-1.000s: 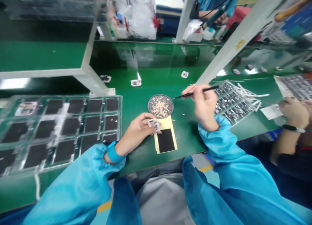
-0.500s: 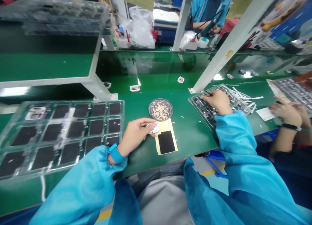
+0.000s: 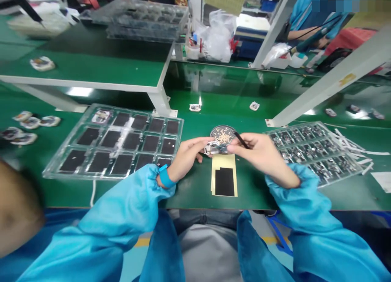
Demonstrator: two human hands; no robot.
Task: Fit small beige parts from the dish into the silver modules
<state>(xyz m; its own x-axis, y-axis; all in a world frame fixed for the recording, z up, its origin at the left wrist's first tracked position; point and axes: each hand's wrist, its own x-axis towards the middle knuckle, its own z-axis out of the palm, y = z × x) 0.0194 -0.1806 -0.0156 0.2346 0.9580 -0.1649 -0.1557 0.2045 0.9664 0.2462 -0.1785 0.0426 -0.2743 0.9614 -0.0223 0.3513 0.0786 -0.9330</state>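
Observation:
My left hand (image 3: 189, 158) holds a small white device housing (image 3: 210, 148) between thumb and fingers, its open inner side with parts facing up. My right hand (image 3: 259, 151) meets it from the right, fingers closed round a slim black stick-like tool (image 3: 242, 140) that points up and left. Its thumb and fingertip are at a small grey part (image 3: 224, 147) by the housing; whether they grip it I cannot make out. Just behind the hands is a round grey mesh dish (image 3: 224, 129) of tiny beige pieces. Yellow backing paper (image 3: 224, 162) with a black sheet (image 3: 225, 182) lies in front.
On the left sits a clear compartment tray (image 3: 113, 173) with black pads, one cell holding a housing. A clear tray (image 3: 316, 151) of small circuit parts is on the right, beside white strips (image 3: 351, 145). Shelf legs (image 3: 160, 101) stand behind. Another person's blurred head (image 3: 18, 208) enters at left.
My right hand has left the right-hand tray and come left to the housing in my left hand. The housing now shows its inner side. The view has turned left.

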